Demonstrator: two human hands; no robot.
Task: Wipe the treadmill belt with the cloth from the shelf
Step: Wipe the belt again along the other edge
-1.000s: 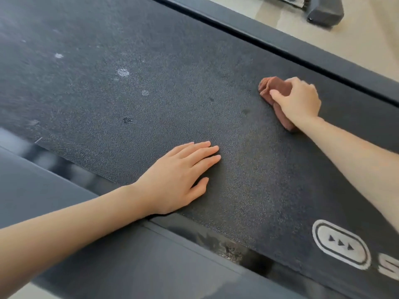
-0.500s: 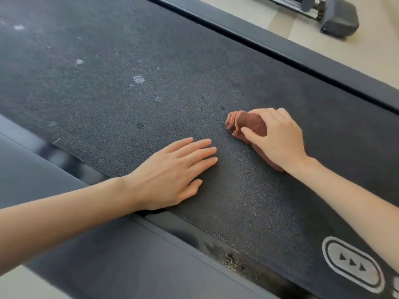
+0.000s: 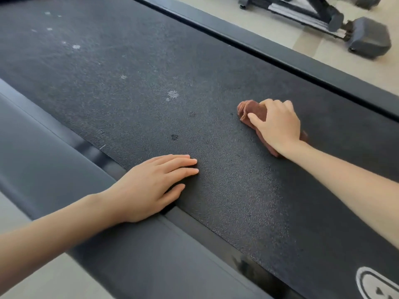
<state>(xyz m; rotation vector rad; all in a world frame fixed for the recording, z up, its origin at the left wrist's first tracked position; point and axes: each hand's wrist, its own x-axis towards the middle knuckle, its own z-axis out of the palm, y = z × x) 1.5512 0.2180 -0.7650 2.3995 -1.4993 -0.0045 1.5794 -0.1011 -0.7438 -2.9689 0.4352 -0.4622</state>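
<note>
Cloth: I have the brown cloth (image 3: 246, 110) bunched flat on the treadmill belt (image 3: 237, 212), nearer the far rail (image 3: 302, 61) than the near side.
Right hand: my right hand (image 3: 278, 124) lies over the cloth, fingers curled across its top and the thumb pinching its near edge, so I am grasping it and pressing down.
Left hand: my left hand (image 3: 155, 184) is released, fingers straight and flat on the belt's near edge. It has not shifted.
Change: half a second ago the cloth was drawn in just beside my left fingertips. Now it is back out towards the far rail, well apart from that hand.
Meaning: I read this as the outward half of a to-and-fro stroke across the belt, so wiping is under way, not finished.
Left to do: pale spots (image 3: 172, 94) and a dark spot (image 3: 174, 137) sit on the belt to the left of the cloth. I judge the strokes must work over that way.
</note>
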